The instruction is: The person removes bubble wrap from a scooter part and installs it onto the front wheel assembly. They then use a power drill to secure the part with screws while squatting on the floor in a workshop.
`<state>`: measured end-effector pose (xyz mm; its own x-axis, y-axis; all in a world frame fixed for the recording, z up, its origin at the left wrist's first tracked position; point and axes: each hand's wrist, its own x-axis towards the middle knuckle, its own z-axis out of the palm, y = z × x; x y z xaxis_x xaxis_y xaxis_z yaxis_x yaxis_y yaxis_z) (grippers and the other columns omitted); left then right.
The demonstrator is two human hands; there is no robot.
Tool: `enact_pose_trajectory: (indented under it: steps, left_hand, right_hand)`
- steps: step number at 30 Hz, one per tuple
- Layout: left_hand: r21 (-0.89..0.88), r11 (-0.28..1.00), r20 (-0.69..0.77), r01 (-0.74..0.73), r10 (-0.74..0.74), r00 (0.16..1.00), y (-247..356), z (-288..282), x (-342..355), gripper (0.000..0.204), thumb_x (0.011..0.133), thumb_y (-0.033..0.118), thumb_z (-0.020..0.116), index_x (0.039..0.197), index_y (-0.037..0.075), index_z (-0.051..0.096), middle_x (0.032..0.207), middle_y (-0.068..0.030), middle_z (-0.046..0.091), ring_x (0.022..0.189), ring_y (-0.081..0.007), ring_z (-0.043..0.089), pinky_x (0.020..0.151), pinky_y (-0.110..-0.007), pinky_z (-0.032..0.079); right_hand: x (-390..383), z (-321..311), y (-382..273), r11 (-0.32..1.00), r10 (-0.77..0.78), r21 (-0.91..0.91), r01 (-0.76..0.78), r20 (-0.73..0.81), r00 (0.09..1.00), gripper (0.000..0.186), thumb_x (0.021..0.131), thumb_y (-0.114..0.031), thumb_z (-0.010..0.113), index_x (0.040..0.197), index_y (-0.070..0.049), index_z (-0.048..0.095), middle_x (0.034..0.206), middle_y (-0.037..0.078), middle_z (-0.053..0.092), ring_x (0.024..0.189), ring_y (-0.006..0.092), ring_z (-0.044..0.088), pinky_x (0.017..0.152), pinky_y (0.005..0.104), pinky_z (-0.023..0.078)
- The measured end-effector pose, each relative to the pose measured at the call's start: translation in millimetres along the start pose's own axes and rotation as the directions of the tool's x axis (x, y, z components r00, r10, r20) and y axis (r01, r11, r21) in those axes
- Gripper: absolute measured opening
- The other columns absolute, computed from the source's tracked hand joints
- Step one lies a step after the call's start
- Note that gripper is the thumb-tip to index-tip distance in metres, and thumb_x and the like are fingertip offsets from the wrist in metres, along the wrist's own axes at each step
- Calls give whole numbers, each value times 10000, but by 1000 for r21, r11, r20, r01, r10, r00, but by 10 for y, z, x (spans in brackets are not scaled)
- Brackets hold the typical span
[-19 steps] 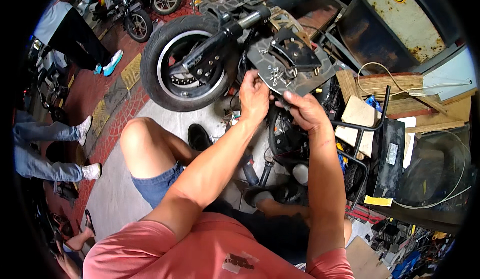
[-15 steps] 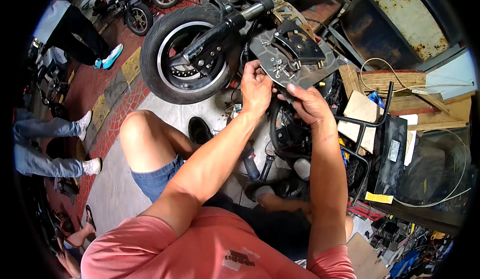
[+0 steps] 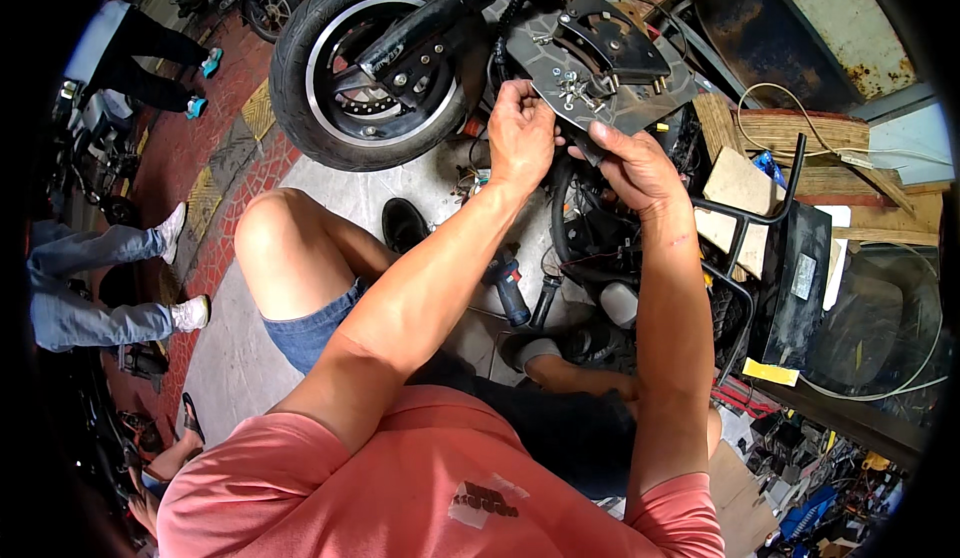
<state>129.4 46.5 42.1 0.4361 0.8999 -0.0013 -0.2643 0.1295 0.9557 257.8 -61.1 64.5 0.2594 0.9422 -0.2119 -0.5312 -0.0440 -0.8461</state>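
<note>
A grey patterned plate (image 3: 645, 103), like a scooter's footboard, lies before me with a small heap of screws (image 3: 572, 88) on it. Beyond the screws a black metal bracket (image 3: 612, 43) rests on the same plate. My left hand (image 3: 522, 138) is closed at the plate's near edge, fingertips curled together; whatever they pinch is hidden. My right hand (image 3: 638, 170) is closed just to the right, its thumb on top of a dark flap (image 3: 586, 146) at that edge. The fingers beneath are partly hidden.
A scooter wheel (image 3: 290, 98) with its black fork lies left of the plate. Below my hands are a cordless power tool (image 3: 512, 293) and a black frame. A bent black rack (image 3: 795, 183) and wooden boards (image 3: 800, 130) stand right. Two people's legs (image 3: 110, 243) show left.
The plate, wheel and floor sit slightly higher in the picture as my view shifts. Both hands stay at the plate's near edge, and the dark flap shows a little more under my right thumb.
</note>
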Motion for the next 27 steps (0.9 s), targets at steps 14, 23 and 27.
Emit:
enact_pose_trajectory:
  steps: [14,23,27]
  left_hand:
    - [10,1000,31,21,-22,999,-38,6,-2,227,1008,178,656,1112,-5,571,877,-42,660,653,-77,590,558,-240,542]
    - [-225,974,30,-39,47,998,-193,2,69,222,1006,68,621,1185,2,507,914,-70,684,709,-103,652,591,-256,537]
    - [-187,979,-32,-80,76,997,-197,43,72,123,989,71,585,1088,2,563,757,-22,629,589,-67,583,470,-251,489]
  right_hand:
    - [13,13,-24,1000,10,-25,-11,-9,1000,476,907,-168,766,1269,93,602,1223,186,682,1046,271,688,961,401,556]
    - [20,8,36,999,-35,12,35,-19,999,412,918,-151,737,1223,108,640,1205,174,701,1099,265,684,965,387,553]
    - [11,57,27,999,-3,47,6,-63,998,465,901,-108,748,1274,123,593,1256,203,668,1153,322,665,1029,459,537]
